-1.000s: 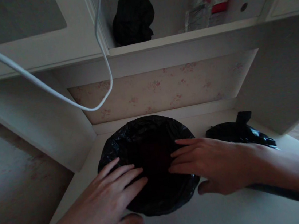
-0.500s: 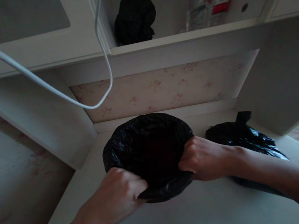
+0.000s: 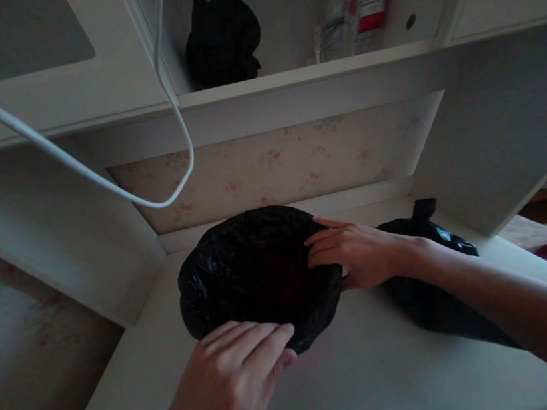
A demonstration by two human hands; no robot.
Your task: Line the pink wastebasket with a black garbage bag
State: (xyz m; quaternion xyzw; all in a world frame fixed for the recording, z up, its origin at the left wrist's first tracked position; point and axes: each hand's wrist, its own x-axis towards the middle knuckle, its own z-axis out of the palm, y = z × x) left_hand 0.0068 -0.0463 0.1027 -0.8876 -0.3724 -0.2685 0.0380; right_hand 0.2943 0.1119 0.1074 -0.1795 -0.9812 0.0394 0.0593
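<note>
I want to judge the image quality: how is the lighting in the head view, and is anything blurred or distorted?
Head view: dim and underexposed; the black bag under the left hand and right hand shows only faint sheen, its inside unreadable. The bottles on the shelf are soft. The wide lens bends the shelf edges and the white cable.

Left hand [image 3: 232,388] is seen low centre, palm down, fingers extended and held together, pointed up-right, thumb tucked under. Right hand [image 3: 355,256] is reached in from the right, forearm stretched long, fingers straight and pointed left, slightly spread. Neither hand is clenched.
</note>
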